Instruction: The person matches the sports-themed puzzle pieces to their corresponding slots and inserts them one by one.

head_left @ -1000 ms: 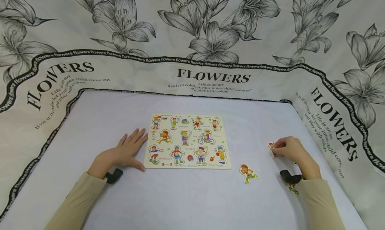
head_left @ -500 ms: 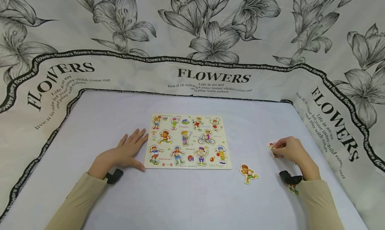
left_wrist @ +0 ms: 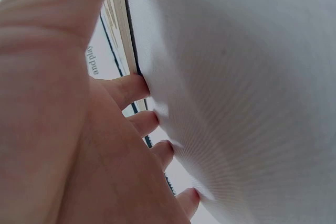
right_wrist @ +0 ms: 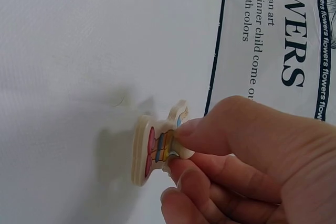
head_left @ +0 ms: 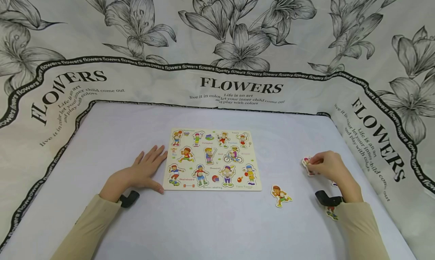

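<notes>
My left hand lies on the table with fingers spread, its thumb and fingertips at the left edge of a wooden puzzle board printed with children playing sports. My right hand pinches a small wooden puzzle piece between thumb and fingers. Red, blue and yellow show on its painted face, and the fingers hide part of it. It is tilted and held off the white cloth, casting a shadow. A running-child puzzle piece lies flat between the board and my right hand.
A skateboarder piece lies partly hidden beneath my right wrist. Another piece barely shows beside that wrist. Flower-printed cloth rises behind the table. Black wrist cameras sit on both wrists.
My right hand has risen slightly with the pinched puzzle piece, which now tilts more. More of the piece beside my right wrist shows. My left hand has stayed in place.
</notes>
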The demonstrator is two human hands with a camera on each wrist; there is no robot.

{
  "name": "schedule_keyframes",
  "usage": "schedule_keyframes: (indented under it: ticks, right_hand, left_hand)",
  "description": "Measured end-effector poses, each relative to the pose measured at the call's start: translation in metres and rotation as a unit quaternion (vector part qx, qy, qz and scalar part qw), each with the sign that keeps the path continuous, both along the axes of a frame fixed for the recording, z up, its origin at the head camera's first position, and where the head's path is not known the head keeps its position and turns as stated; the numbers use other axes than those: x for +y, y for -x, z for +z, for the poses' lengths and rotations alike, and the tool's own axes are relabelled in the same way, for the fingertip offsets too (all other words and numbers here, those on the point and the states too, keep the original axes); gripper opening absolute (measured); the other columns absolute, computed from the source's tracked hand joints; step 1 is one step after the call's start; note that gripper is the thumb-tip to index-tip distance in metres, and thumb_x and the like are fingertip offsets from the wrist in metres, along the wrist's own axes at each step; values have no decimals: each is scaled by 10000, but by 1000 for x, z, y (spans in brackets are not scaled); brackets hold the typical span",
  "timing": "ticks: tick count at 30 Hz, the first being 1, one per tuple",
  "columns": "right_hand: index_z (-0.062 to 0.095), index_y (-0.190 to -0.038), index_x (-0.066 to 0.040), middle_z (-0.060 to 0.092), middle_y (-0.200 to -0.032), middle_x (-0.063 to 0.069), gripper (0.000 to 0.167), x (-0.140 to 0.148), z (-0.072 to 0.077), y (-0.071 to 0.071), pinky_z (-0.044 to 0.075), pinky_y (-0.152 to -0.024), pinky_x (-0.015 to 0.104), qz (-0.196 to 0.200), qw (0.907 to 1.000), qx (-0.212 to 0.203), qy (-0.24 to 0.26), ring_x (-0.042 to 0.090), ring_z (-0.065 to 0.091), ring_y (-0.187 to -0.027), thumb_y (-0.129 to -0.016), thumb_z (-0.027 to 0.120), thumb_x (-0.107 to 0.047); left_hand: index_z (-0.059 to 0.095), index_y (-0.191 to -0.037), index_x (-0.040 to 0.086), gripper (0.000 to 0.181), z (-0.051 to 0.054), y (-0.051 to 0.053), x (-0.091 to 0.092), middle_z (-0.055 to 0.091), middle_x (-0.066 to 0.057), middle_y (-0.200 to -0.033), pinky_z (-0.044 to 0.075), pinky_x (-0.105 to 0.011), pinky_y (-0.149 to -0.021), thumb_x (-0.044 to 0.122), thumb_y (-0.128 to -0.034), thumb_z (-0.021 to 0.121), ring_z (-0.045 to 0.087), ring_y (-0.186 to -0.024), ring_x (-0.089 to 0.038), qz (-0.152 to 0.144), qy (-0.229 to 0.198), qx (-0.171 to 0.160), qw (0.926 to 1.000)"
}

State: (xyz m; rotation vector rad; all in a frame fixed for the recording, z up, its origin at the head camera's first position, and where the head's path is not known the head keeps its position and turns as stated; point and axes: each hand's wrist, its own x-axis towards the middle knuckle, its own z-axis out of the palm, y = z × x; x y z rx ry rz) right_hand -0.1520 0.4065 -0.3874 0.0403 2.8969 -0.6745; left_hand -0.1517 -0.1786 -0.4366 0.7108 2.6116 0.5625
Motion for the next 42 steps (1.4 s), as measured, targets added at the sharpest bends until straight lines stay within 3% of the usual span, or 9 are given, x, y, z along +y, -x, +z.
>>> schedule_keyframes:
  ticks: [25, 42]
  right_hand:
    - [701, -918, 27, 686, -701, 23, 143, -29, 17, 8, 449, -577, 288, 181, 9993, 221, 231, 233, 656, -665, -834, 731, -85]
    - [689, -895, 31, 644, -673, 26, 137, -48, 25, 13, 442, -523, 271, 317, 9980, 483, 238, 229, 625, -615, -802, 750, -49]
  left_hand:
    - [153, -1567, -11, 1300, -1, 1, -2, -14, -234, -1637, -74, -656, -1147, 600, -642, 832, -93, -1490, -428, 23, -12, -60, 10000]
    - [156, -1567, -11, 1298, -1, 2, 0, -11, -236, -1636, -67, -660, -1147, 587, -639, 840, -91, -1490, -429, 14, 95, -34, 9999]
